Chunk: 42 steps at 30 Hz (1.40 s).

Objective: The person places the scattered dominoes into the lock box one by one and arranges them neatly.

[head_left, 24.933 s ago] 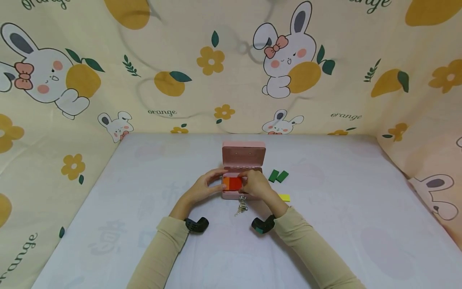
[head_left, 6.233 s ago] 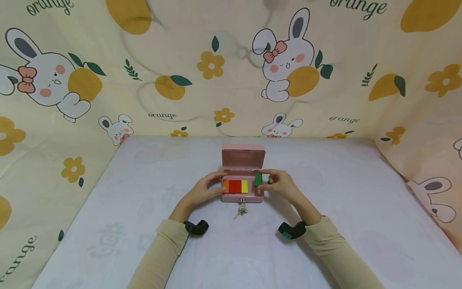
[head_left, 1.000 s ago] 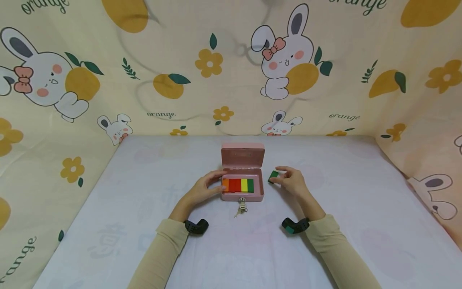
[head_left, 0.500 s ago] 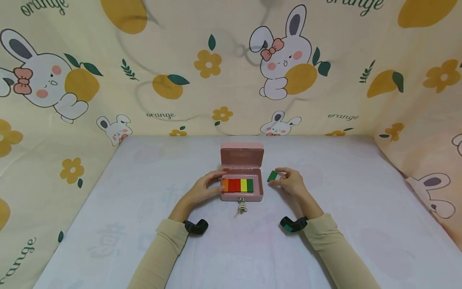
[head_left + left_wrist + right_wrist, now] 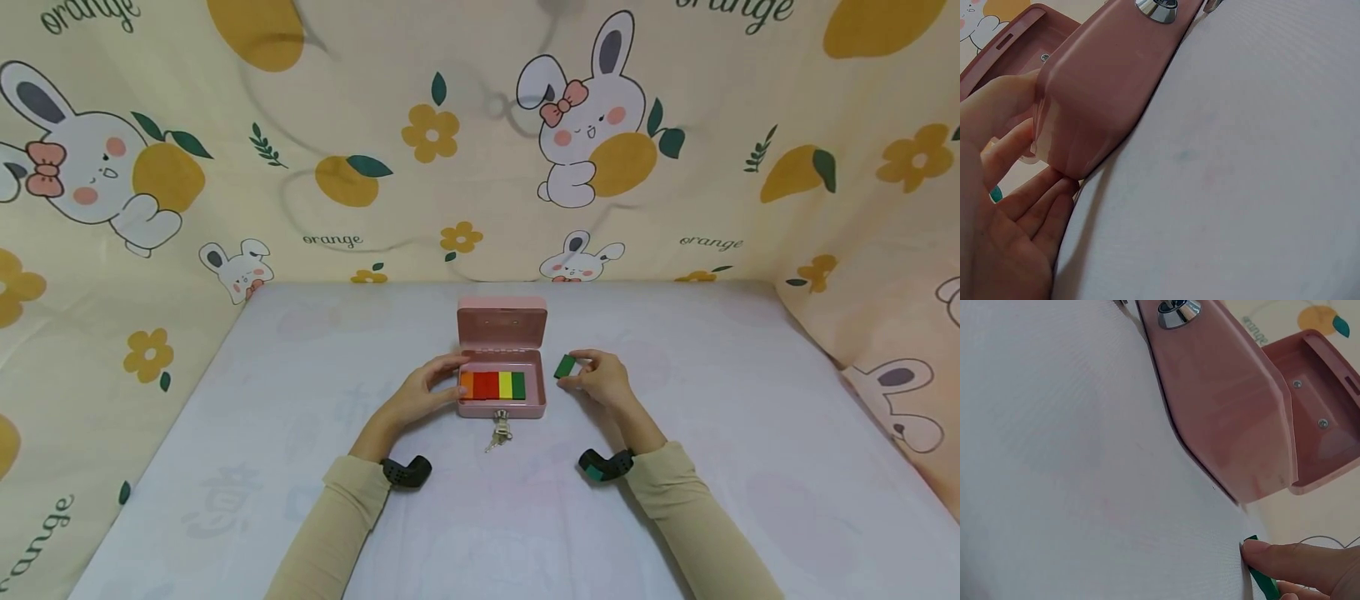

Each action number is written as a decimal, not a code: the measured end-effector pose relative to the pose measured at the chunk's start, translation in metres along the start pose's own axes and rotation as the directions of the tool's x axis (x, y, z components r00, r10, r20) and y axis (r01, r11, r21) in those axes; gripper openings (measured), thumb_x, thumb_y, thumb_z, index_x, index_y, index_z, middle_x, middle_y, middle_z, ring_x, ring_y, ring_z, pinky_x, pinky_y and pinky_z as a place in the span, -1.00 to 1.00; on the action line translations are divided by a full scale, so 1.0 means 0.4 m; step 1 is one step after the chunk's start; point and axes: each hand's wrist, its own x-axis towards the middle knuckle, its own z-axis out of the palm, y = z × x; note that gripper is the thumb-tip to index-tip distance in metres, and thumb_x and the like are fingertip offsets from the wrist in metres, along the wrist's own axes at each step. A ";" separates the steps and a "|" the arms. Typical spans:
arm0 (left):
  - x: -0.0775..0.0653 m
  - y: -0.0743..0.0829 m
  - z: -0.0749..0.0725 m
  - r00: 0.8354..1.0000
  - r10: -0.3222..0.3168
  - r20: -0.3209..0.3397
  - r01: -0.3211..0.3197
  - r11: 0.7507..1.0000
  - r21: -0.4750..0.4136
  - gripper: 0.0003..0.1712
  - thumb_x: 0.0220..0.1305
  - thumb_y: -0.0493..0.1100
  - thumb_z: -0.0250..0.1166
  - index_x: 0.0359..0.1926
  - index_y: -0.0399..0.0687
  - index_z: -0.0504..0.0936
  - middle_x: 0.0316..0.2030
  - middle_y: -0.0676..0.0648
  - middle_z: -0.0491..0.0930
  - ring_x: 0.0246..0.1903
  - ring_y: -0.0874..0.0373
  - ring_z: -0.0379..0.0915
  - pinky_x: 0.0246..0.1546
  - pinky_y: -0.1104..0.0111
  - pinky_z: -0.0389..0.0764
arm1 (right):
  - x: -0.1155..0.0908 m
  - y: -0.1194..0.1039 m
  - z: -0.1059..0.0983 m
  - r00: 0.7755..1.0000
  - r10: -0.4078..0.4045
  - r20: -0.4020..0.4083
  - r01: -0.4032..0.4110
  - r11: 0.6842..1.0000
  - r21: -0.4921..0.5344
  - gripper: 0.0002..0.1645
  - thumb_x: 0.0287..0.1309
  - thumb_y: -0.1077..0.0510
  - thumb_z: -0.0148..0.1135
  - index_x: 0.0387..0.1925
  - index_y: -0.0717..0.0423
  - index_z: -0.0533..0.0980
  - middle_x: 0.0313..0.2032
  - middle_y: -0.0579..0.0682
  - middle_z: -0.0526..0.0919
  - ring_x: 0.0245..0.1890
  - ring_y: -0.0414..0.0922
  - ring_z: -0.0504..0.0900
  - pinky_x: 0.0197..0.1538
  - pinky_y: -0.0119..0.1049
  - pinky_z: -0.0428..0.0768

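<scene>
An open pink metal cash box (image 5: 534, 408) stands mid-table, lid (image 5: 502, 325) raised at the back. Inside, a row of flat blocks runs left to right: orange (image 5: 468, 385), red (image 5: 486, 386), yellow (image 5: 506, 385) and green (image 5: 519, 385). At the box's left end my left hand (image 5: 422, 389) holds on, its thumb and fingers around the corner in the left wrist view. Just right of the box, my right hand (image 5: 604, 379) pinches another green block (image 5: 565, 367) between thumb and fingers. The right wrist view shows this block partly hidden behind the thumb (image 5: 1279, 559).
From the box's front lock hangs a bunch of keys (image 5: 501, 432). White cloth covers the table (image 5: 300, 517), with a patterned curtain (image 5: 480, 167) along its back and sides. Both wrists wear dark camera mounts (image 5: 407, 473).
Since the oldest frame, yellow and green blocks have joined the row in the box. Over the last second the right hand has closed on the other green block and tilted it; the left hand stays put.
</scene>
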 end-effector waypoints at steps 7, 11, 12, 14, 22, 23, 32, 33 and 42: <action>-0.002 0.001 -0.003 1.000 0.001 -0.001 -0.001 1.000 0.003 -0.40 0.27 -0.14 0.28 0.33 -0.03 0.38 0.43 -0.13 0.25 0.43 -0.13 0.17 0.48 -0.02 0.19 | 0.002 -0.001 -0.001 1.000 -0.004 -0.008 0.004 1.000 -0.013 -0.27 -0.07 0.18 0.46 0.20 0.21 0.46 -0.72 -0.24 0.30 -0.68 -0.29 0.24 -0.56 -0.46 0.21; -0.004 0.003 -0.003 1.000 0.007 0.001 -0.007 1.000 -0.004 -0.40 0.27 -0.16 0.28 0.33 -0.05 0.37 0.43 -0.15 0.25 0.43 -0.14 0.17 0.48 -0.02 0.19 | 0.002 -0.001 -0.002 1.000 0.003 0.001 -0.003 1.000 0.007 -0.27 -0.07 0.19 0.46 0.21 0.22 0.45 -0.71 -0.23 0.31 -0.68 -0.29 0.24 -0.58 -0.45 0.20; -0.004 0.004 -0.003 1.000 0.009 0.002 -0.009 1.000 -0.005 -0.40 0.27 -0.16 0.28 0.33 -0.06 0.37 0.43 -0.15 0.25 0.43 -0.14 0.16 0.48 -0.02 0.18 | 0.002 -0.001 -0.003 1.000 0.006 0.004 -0.006 1.000 0.014 -0.26 -0.07 0.19 0.46 0.21 0.21 0.45 -0.70 -0.23 0.31 -0.68 -0.30 0.24 -0.58 -0.45 0.20; -0.003 0.002 -0.002 1.000 0.008 0.003 -0.008 1.000 -0.002 -0.39 0.28 -0.15 0.28 0.33 -0.06 0.37 0.43 -0.15 0.24 0.43 -0.14 0.16 0.48 -0.02 0.19 | 0.001 0.000 -0.003 1.000 0.010 0.011 -0.010 1.000 0.025 -0.26 -0.06 0.19 0.46 0.22 0.22 0.44 -0.70 -0.23 0.31 -0.68 -0.30 0.24 -0.59 -0.45 0.20; -0.002 0.002 0.000 1.000 -0.017 -0.001 0.017 1.000 0.001 -0.39 0.28 -0.12 0.28 0.33 0.01 0.37 0.43 -0.10 0.25 0.45 -0.09 0.15 0.49 0.01 0.18 | 0.000 0.003 -0.009 1.000 -0.005 0.027 0.004 0.999 0.047 -0.26 -0.05 0.18 0.46 0.22 0.22 0.44 -0.71 -0.24 0.31 -0.67 -0.30 0.24 -0.59 -0.45 0.19; -0.002 0.001 0.000 1.000 -0.018 -0.002 0.018 1.000 -0.001 -0.39 0.28 -0.12 0.28 0.33 0.01 0.37 0.43 -0.10 0.25 0.45 -0.08 0.14 0.49 0.01 0.17 | -0.001 0.004 -0.009 1.000 -0.012 0.029 0.010 0.999 0.047 -0.26 -0.05 0.18 0.46 0.22 0.21 0.44 -0.71 -0.24 0.31 -0.67 -0.30 0.24 -0.59 -0.45 0.19; -0.001 0.000 0.000 1.000 -0.010 -0.001 0.010 1.000 -0.009 -0.40 0.28 -0.14 0.28 0.33 0.00 0.37 0.43 -0.11 0.25 0.46 -0.09 0.13 0.49 0.00 0.16 | -0.008 0.004 -0.014 0.997 -0.056 0.046 0.054 0.998 0.029 -0.26 -0.03 0.13 0.46 0.22 0.20 0.44 -0.71 -0.24 0.32 -0.66 -0.28 0.24 -0.62 -0.44 0.19; -0.002 0.001 -0.001 1.000 -0.008 -0.002 0.008 1.000 -0.010 -0.40 0.28 -0.14 0.28 0.33 -0.01 0.37 0.43 -0.11 0.25 0.45 -0.09 0.13 0.49 0.00 0.16 | -0.008 0.004 -0.014 0.997 -0.059 0.046 0.058 0.998 0.026 -0.27 -0.02 0.13 0.46 0.22 0.19 0.44 -0.71 -0.24 0.32 -0.66 -0.28 0.24 -0.62 -0.44 0.19; -0.002 -0.001 -0.002 1.000 -0.003 -0.007 0.003 1.000 -0.009 -0.40 0.27 -0.14 0.28 0.32 -0.02 0.38 0.43 -0.10 0.26 0.46 -0.07 0.12 0.49 0.02 0.18 | -0.017 -0.005 -0.016 0.995 -0.084 0.052 0.083 0.996 0.024 -0.28 0.00 0.14 0.45 0.22 0.21 0.44 -0.65 -0.21 0.34 -0.60 -0.26 0.28 -0.57 -0.43 0.23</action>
